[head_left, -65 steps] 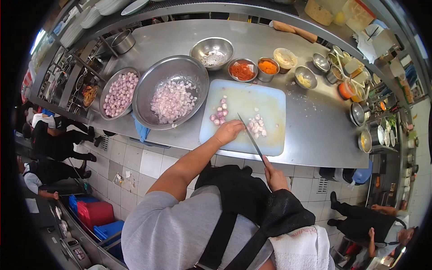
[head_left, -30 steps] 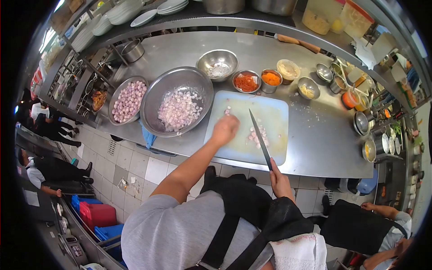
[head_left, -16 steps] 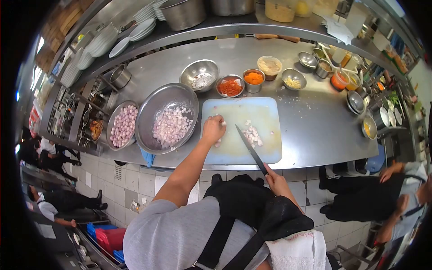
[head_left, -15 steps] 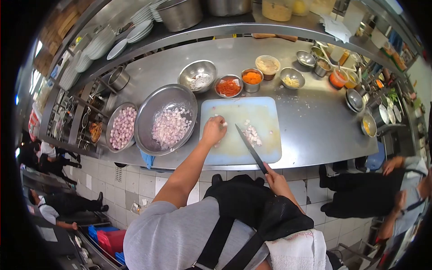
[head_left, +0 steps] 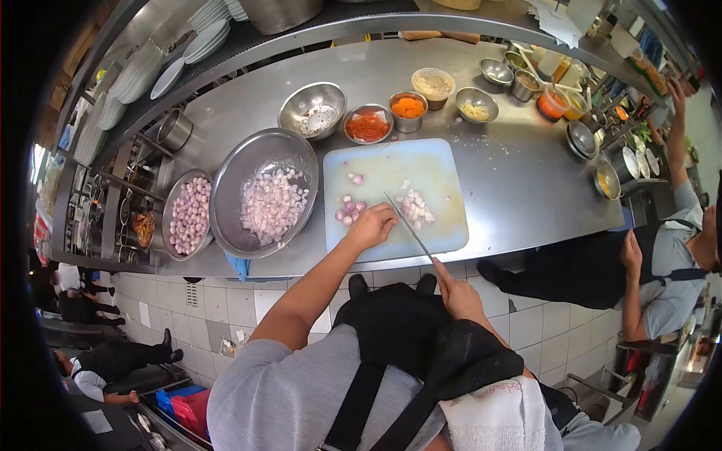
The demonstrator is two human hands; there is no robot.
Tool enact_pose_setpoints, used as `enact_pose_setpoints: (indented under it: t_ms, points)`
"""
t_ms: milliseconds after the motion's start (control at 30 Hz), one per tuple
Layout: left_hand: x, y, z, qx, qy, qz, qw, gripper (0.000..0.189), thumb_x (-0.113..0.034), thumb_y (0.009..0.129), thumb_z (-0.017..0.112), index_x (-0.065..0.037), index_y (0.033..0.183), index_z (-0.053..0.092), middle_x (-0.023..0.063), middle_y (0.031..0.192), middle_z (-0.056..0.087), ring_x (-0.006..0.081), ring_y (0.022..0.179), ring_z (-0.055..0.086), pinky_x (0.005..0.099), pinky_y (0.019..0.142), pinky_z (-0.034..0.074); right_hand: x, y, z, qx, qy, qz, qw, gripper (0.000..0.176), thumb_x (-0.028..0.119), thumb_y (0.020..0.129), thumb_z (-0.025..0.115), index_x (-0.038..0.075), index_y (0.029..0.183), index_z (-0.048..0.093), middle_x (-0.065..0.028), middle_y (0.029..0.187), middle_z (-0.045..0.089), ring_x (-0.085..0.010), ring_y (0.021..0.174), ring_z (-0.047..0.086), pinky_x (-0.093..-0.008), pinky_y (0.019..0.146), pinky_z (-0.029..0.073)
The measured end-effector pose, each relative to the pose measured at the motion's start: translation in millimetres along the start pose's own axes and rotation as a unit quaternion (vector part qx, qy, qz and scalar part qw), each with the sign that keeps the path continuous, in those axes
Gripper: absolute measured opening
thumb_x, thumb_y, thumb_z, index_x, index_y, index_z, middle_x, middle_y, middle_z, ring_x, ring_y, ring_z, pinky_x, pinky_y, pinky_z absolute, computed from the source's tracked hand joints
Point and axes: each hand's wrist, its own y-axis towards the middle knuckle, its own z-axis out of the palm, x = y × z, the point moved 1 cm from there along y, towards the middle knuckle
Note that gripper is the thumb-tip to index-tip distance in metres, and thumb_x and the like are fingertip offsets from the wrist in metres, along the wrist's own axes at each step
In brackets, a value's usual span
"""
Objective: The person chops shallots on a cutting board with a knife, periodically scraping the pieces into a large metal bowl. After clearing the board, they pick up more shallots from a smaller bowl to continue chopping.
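My right hand (head_left: pixel 456 292) is wrapped round the handle of a long knife (head_left: pixel 410 229), whose blade lies slantwise over the white cutting board (head_left: pixel 444 161). Left of the blade, my left hand (head_left: pixel 375 226) has its fingers bent together at the board's lower middle; what they hold, if anything, is hidden. Whole small shallots (head_left: pixel 350 210) sit just beyond and left of that hand. Cut shallot pieces (head_left: pixel 416 209) lie in a pile right of the knife tip. Beside the board, a large metal bowl (head_left: pixel 226 177) holds many cut pieces.
Whole peeled shallots fill another bowl (head_left: pixel 171 244) at the far left. Behind the board stand a metal bowl (head_left: pixel 288 113), a bowl of red strips (head_left: pixel 368 125), an orange-filled container (head_left: pixel 408 107) and a tub (head_left: pixel 434 83). A co-worker (head_left: pixel 662 263) stands at the right, one arm raised.
My left hand has moved down and right, nearer the blade, uncovering shallots on the board. The view has shifted. The co-worker at the right has come closer and raised an arm.
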Motion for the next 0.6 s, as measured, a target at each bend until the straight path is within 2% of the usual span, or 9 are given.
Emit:
enact_pose_setpoints:
  t_ms: [167, 233, 467, 600]
  points:
    - [-0.2, 1.0, -0.5, 0.009, 0.004, 0.008, 1.000, 0.008, 0.000, 0.090, 0.076, -0.003, 0.098, 0.075, 0.0127, 0.107, 0.074, 0.0365, 0.096, 0.074, 0.0445, 0.083, 0.060, 5.5, -12.7, 1.0, -0.007, -0.023, 0.009, 1.000, 0.066, 0.028, 0.112, 0.056, 0.040, 0.172, 0.031, -0.0262, 0.086, 0.072, -0.0491, 0.079, 0.072, -0.0612, 0.076, 0.057]
    - [1.8, -0.3, 0.6, -0.002, -0.014, 0.011, 1.000, 0.009, 0.000, 0.090, 0.076, -0.003, 0.098, 0.075, 0.0128, 0.107, 0.074, 0.0368, 0.096, 0.074, 0.0445, 0.083, 0.060, 4.8, -5.6, 11.6, -0.013, 0.015, 0.012, 1.000, 0.065, 0.029, 0.112, 0.056, 0.040, 0.172, 0.032, -0.0268, 0.086, 0.072, -0.0493, 0.080, 0.072, -0.0616, 0.077, 0.057]
    - [4.4, -0.3, -0.4, 0.003, -0.018, -0.010, 1.000, 0.009, 0.000, 0.090, 0.075, -0.003, 0.098, 0.075, 0.0134, 0.107, 0.075, 0.0370, 0.096, 0.074, 0.0439, 0.084, 0.060, 7.8, -3.7, 10.3, -0.019, 0.016, 0.019, 1.000, 0.063, 0.029, 0.112, 0.056, 0.041, 0.170, 0.037, -0.0278, 0.087, 0.073, -0.0503, 0.084, 0.072, -0.0624, 0.078, 0.057]
    - [2.4, 1.9, 0.9, -0.009, -0.027, -0.005, 1.000, 0.009, 0.002, 0.092, 0.076, -0.002, 0.100, 0.075, 0.0131, 0.110, 0.075, 0.0342, 0.091, 0.075, 0.0399, 0.079, 0.062, 2.2, 2.0, 7.7, -0.006, 0.019, 0.015, 1.000, 0.063, 0.028, 0.112, 0.056, 0.041, 0.170, 0.035, -0.0277, 0.088, 0.074, -0.0502, 0.084, 0.073, -0.0627, 0.078, 0.057]
